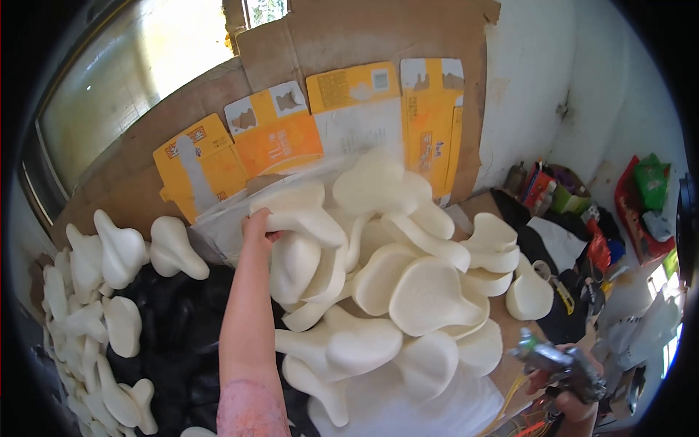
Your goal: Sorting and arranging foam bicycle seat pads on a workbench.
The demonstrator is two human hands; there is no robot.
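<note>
My left hand (256, 226) reaches forward and grips the edge of a cream foam bike saddle pad (312, 220) at the upper left of a heap. Its fingers curl over the pad's near end. The heap holds several more cream saddle pads (433, 295), some turned hollow side up. At the lower right, my right hand (571, 404) is wrapped round a metal spray gun (564, 365), somewhat blurred. The gun's nozzle end points left, toward the heap, and is apart from the pads.
Black padded pieces (178, 335) lie left of my arm, with more cream pads (120, 251) beyond. Flattened yellow boxes (287, 135) cover brown cardboard (364, 36) at the back. On the right are a yellow-handled cutter (563, 297), a tape roll (541, 269) and plastic bags (650, 186).
</note>
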